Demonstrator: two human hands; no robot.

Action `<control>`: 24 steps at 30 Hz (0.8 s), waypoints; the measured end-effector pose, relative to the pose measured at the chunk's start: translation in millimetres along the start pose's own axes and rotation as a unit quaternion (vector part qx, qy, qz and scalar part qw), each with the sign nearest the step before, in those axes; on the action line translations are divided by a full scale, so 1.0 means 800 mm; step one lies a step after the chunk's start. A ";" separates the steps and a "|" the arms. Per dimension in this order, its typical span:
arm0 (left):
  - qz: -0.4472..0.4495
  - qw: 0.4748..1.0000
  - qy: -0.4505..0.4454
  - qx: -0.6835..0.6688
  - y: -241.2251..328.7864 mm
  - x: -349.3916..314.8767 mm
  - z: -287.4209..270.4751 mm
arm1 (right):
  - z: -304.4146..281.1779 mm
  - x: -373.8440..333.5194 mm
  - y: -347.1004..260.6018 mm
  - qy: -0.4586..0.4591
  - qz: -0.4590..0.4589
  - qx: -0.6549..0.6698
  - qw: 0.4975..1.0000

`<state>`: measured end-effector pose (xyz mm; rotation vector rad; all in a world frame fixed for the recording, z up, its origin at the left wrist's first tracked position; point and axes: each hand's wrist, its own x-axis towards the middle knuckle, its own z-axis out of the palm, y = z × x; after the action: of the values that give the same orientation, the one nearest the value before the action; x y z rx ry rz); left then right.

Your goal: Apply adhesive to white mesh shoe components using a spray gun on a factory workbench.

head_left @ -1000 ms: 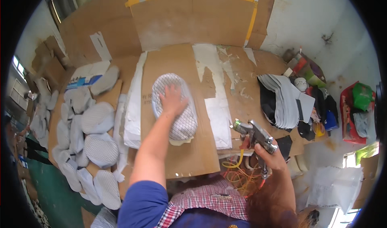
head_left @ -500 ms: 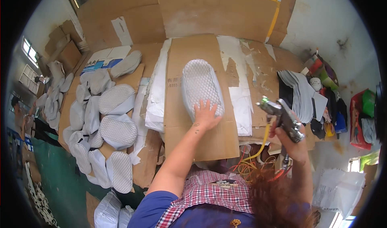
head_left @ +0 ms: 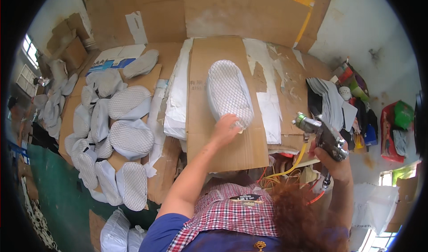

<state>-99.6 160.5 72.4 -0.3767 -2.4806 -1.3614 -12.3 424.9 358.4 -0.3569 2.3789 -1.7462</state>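
A pale grey slipper [head_left: 229,89], its quilted diamond-pattern side facing up, lies lengthwise on a cardboard sheet [head_left: 203,140] in front of me. My left hand [head_left: 226,129] is at the slipper's near end, its fingers bent round the edge and gripping it. Off to the right, my right hand [head_left: 332,158] is wrapped round a metal spray gun [head_left: 323,136], raised in the air with its nozzle toward the upper left. A yellow hose [head_left: 299,159] hangs below the gun.
Several similar grey slippers [head_left: 129,102] are heaped on the cardboard-covered table at left. At right are a stack of grey flat pieces [head_left: 323,96] and a red bag [head_left: 390,138]. Orange and yellow tubes [head_left: 272,178] tangle below the table edge. A cardboard backboard [head_left: 227,11] stands behind.
My left hand has gone from lying spread on the slipper to bending its fingers round the near end. The spray gun stays in my right hand, slightly lower and further right in view.
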 end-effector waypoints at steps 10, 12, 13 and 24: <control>-0.271 0.947 0.165 -0.057 -0.078 -0.230 -0.117 | -0.002 -0.056 -0.017 -0.033 0.031 -0.027 0.999; -0.283 0.942 0.174 -0.047 -0.078 -0.257 -0.131 | -0.005 -0.065 -0.015 0.039 0.022 -0.017 0.999; -0.344 0.910 0.208 -0.096 -0.079 -0.267 -0.134 | -0.006 -0.066 -0.016 0.031 0.029 -0.002 0.999; -0.458 0.832 0.228 -0.216 -0.094 -0.284 -0.118 | -0.015 -0.108 -0.038 -0.027 0.080 -0.112 0.990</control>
<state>95.0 20.7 -21.0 1.0900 -1.9274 -2.0254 69.7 452.0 390.7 -0.2303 2.4932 -1.3877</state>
